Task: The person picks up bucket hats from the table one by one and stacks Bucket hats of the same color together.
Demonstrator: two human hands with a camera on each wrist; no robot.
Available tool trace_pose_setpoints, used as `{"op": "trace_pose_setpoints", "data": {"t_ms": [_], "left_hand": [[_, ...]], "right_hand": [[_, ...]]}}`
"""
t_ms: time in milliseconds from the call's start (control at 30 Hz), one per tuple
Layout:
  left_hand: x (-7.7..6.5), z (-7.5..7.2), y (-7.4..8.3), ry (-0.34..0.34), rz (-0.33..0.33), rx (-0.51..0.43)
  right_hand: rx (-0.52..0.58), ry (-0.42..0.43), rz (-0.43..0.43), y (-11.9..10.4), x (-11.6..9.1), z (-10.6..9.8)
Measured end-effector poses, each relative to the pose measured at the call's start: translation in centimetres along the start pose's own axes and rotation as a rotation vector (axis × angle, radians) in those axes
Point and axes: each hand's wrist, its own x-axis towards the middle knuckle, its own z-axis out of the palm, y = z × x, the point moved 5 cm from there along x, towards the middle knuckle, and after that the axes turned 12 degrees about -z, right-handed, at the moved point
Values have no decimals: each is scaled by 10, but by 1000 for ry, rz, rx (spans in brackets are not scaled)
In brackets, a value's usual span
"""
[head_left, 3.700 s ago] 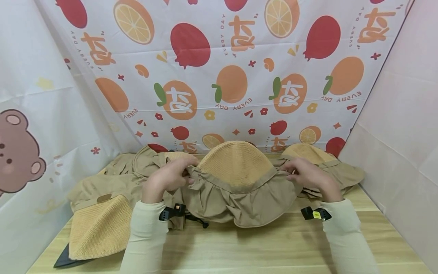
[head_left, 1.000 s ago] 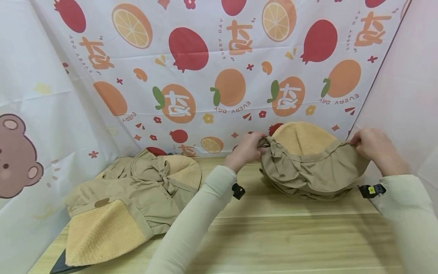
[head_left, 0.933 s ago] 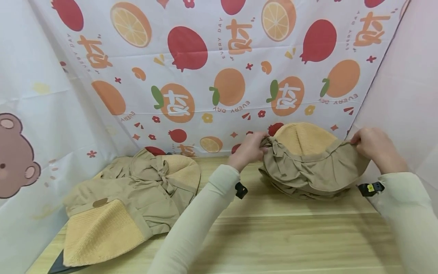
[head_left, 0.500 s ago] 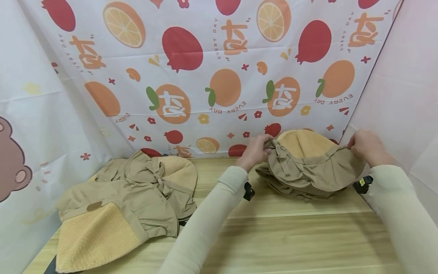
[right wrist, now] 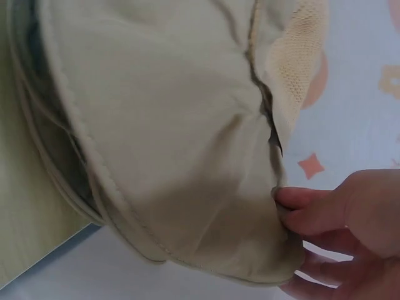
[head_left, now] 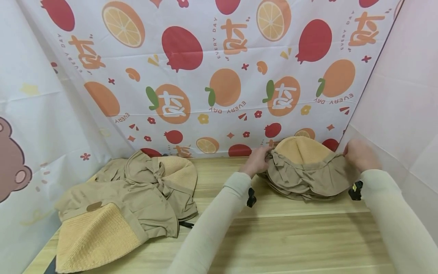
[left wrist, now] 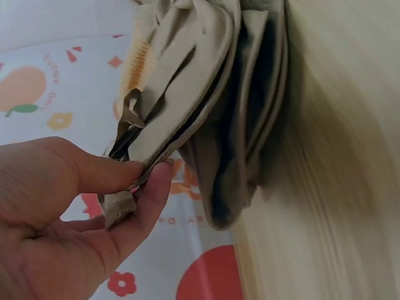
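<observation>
Head view: left hand [head_left: 254,161] and right hand [head_left: 361,154] each pinch the hat [head_left: 306,171], grips closed on its edge, just before the curtain [head_left: 226,129]; uneven release could slide it off the hats beneath [left wrist: 201,162].

A white fruit-print cloth [head_left: 200,78] with oranges [head_left: 225,88], pomegranates [head_left: 182,48] and lettering [head_left: 234,37] hangs behind the wood-grain bench [head_left: 301,243]. Left of the bench hangs a creased bear-print sheet [head_left: 51,118]; right of the bench stands a pale, creased panel [head_left: 400,102]. Soft light falls on the bench.
</observation>
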Motion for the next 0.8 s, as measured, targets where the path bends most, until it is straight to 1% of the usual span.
{"op": "trace_pose_setpoints", "data": {"t_ms": [100,167,233,300,400,533,600,633,700,800], "left_hand": [[0,2,-5,-5,-34,7],[0,4,-8,-10,-59,-6],[0,5,-11,-10,-80,-15],[0,5,-12,1,-77,-20],[0,5,-12,24,-58,-14],[0,6,-12,39,-54,-10],[1,7,-12,40,-54,3],[1,8,-13,40,-51,11],[2,10,-12,38,-32,31],[3,15,-13,23,-25,42]], "right_hand": [[-10,-34,-3,-3,0,4],[-21,-56,-17,-8,3,7],[-45,-74,-33,-17,7,8],[-52,-89,-64,-30,13,9],[-69,-97,-156,-58,23,9],[-11,-127,-345,-99,33,17],[23,-149,-426,-114,36,25],[42,-162,-449,-119,37,30],[60,-185,-461,-124,39,40],[77,-233,-411,-125,42,55]]}}
